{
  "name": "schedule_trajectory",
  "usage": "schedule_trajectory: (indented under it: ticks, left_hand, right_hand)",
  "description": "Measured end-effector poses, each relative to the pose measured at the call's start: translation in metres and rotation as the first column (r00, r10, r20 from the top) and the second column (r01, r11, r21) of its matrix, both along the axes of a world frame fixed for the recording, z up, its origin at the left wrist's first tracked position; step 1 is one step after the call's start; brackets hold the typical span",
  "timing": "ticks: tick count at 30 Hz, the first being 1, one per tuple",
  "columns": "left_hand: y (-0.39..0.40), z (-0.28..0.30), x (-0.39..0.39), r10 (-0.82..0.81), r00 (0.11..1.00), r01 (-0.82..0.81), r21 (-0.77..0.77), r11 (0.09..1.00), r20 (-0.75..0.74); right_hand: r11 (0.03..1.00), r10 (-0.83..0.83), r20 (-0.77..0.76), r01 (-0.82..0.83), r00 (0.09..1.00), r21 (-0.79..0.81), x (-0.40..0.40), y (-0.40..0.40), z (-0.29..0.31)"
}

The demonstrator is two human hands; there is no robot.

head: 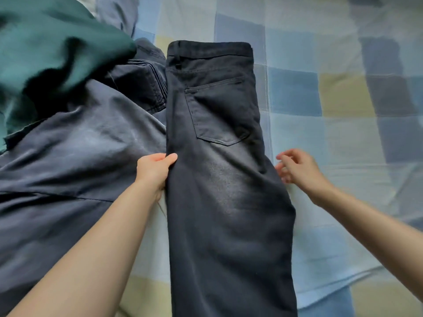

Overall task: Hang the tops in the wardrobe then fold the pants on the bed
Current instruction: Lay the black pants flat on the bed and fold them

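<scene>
Black jeans (219, 179) lie halved lengthwise mid-bed (320, 145), waistband far. Left hand (153, 170) pinches their left edge; right hand (297, 169) hovers loose-fingered just off the right edge. Heavy, floppy denim, I'd say: grab the hems.

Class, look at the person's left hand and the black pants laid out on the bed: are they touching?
Touching. The head view shows the left hand gripping the left edge of the black pants, its thumb lying on top of the fabric with no gap.

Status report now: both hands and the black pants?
Left hand grips black pants edge. Right hand open, beside the other edge. Pants folded lengthwise on bed. Other clothes alongside.
</scene>
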State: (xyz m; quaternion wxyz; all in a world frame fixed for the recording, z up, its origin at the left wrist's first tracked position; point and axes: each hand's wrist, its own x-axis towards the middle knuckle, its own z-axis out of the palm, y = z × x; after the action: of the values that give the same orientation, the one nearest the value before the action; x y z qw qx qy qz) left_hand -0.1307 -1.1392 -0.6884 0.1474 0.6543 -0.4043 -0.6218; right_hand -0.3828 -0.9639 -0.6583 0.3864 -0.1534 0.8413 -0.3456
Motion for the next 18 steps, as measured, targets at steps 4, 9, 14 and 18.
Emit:
schedule_trajectory:
  ticks: [4,9,14,18]
  left_hand:
    - [0.001,0.002,-0.002,-0.002,0.999,0.002,0.001,1.0,0.035]
    - [0.005,0.003,-0.006,-0.01,0.997,0.013,-0.038,0.999,0.079]
    - [0.003,0.003,-0.013,-0.053,0.968,0.086,-0.127,0.988,0.244]
    - [-0.022,0.017,-0.041,-0.07,0.941,0.173,-0.294,0.94,0.33]
  right_hand:
    - [0.965,0.116,0.288,-0.177,0.95,0.195,0.018,0.014,-0.005]
    - [0.978,-0.135,0.388,0.187,0.912,-0.097,0.013,0.015,0.0]
    - [0.979,-0.195,0.294,0.205,0.936,-0.004,-0.006,0.008,0.0]
    - [0.992,-0.091,0.283,0.112,0.955,-0.059,-0.032,-0.067,0.013]
